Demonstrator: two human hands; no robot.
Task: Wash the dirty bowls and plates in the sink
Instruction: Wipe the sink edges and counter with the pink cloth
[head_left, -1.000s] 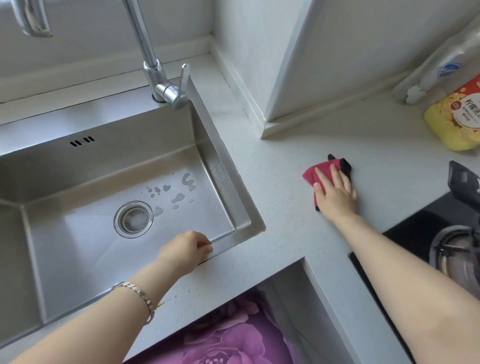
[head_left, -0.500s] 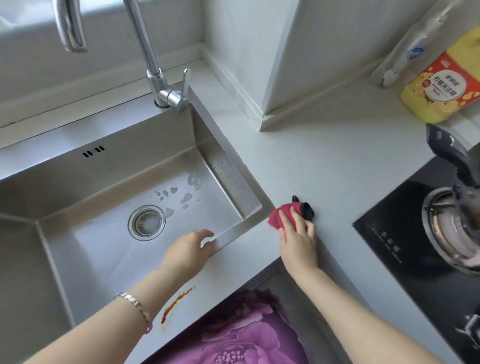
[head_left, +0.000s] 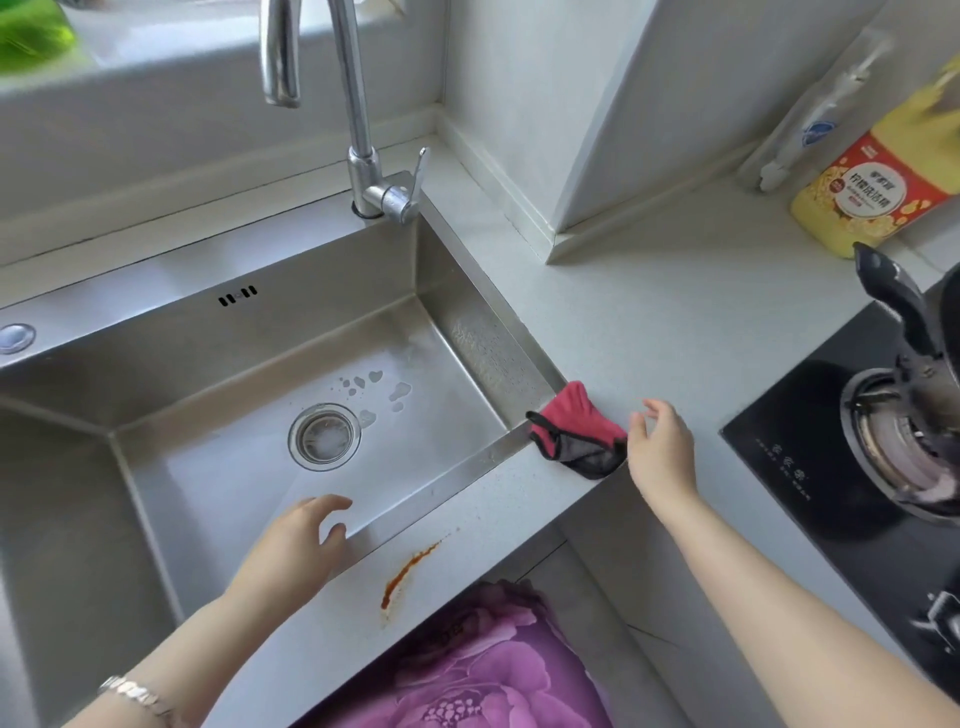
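Both hands are empty: left hand open over the sink rim, right hand loose beside the cloth, probably parked there for wiping the tabletop.

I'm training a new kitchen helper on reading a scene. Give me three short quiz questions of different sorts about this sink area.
1. True or false: the sink holds dirty bowls.
2. Which hand is nearest the red cloth? A) left hand B) right hand
3. Fill in: the reddish-brown streak lies on the counter strip in front of the ____.

Key: 1. false, the basin is empty; 2. B, open and not gripping the cloth; 3. sink.
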